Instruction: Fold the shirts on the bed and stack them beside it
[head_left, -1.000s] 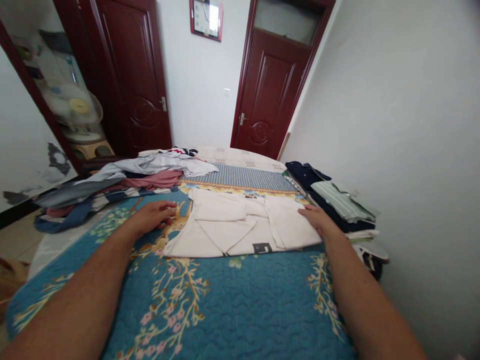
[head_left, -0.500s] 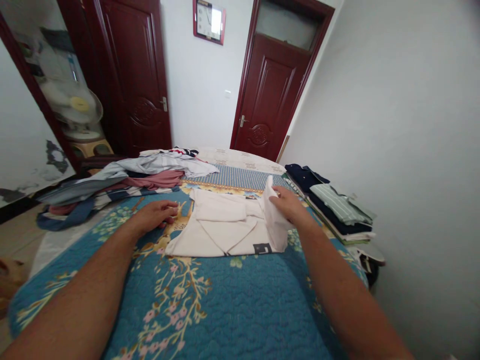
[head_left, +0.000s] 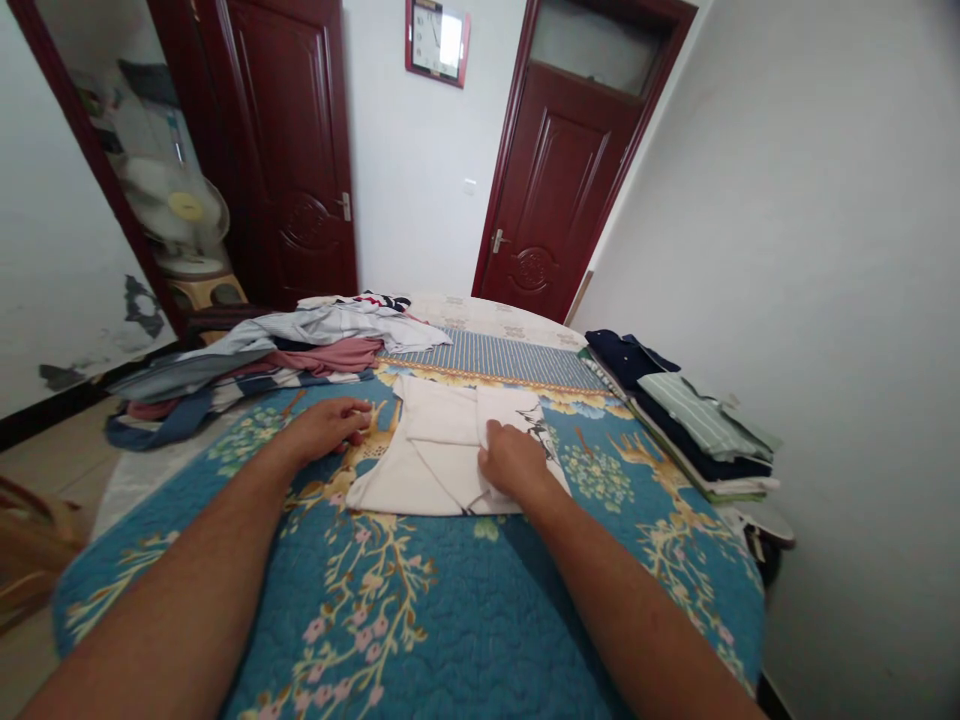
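Note:
A partly folded white T-shirt point(head_left: 446, 455) lies on the blue flowered quilt point(head_left: 480, 610), with black print showing on its folded-over right part. My right hand point(head_left: 514, 460) is closed on the edge of that fold, near the middle of the shirt; its fingertips are partly hidden. To the left of the shirt, my left hand point(head_left: 330, 430) rests over the quilt with loosely bent fingers, holding nothing and apart from the cloth.
A loose heap of clothes point(head_left: 300, 345) lies at the back left. A stack of folded clothes point(head_left: 686, 420) stands along the right edge. Beyond are two dark red doors point(head_left: 559, 190), a wall clock point(head_left: 437, 40) and a fan point(head_left: 176, 205).
My right hand has moved left, bringing the shirt's right end down over its middle. The left hand has stayed beside the shirt. The view has shifted slightly.

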